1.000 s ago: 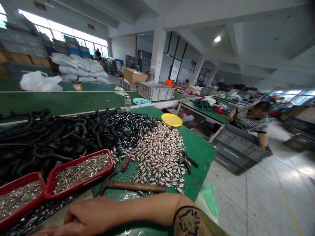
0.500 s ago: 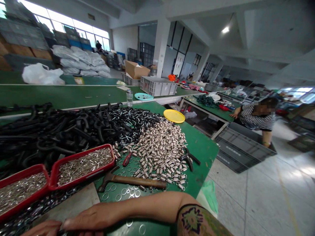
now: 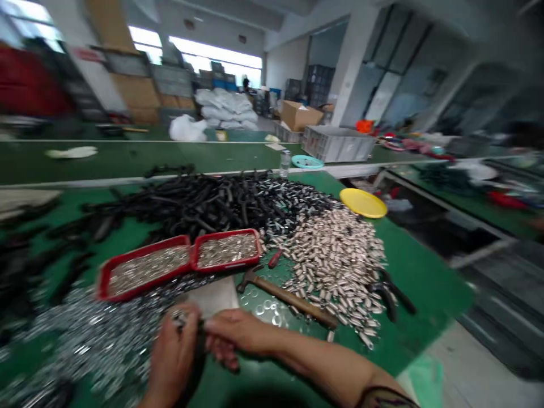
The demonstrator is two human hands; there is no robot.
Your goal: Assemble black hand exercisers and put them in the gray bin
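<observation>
My left hand (image 3: 173, 354) is closed, with a small silver metal part (image 3: 178, 318) showing at its curled fingers. Close beside it, my right hand (image 3: 233, 333) has its thumb and forefinger pinched together; blur hides what is between them. Both hands are over the near edge of a pale flat plate (image 3: 215, 296) on the green table. Left of them spreads a heap of small shiny metal pieces (image 3: 96, 334). Two red trays of small metal pins, a left tray (image 3: 102, 283) and a right tray (image 3: 258, 255), stand beyond the hands.
A claw hammer (image 3: 293, 297) lies right of the plate, near flat rings (image 3: 267, 306). Farther right are a pile of springs (image 3: 340, 255), black-handled pliers (image 3: 393, 294) and a yellow lid (image 3: 363, 203). Black plastic parts (image 3: 204, 198) are heaped behind the trays.
The view has swung left and down, bringing both hands and the loose metal pieces into fuller view. The co-worker at the right is out of sight. My left hand now shows a metal part.
</observation>
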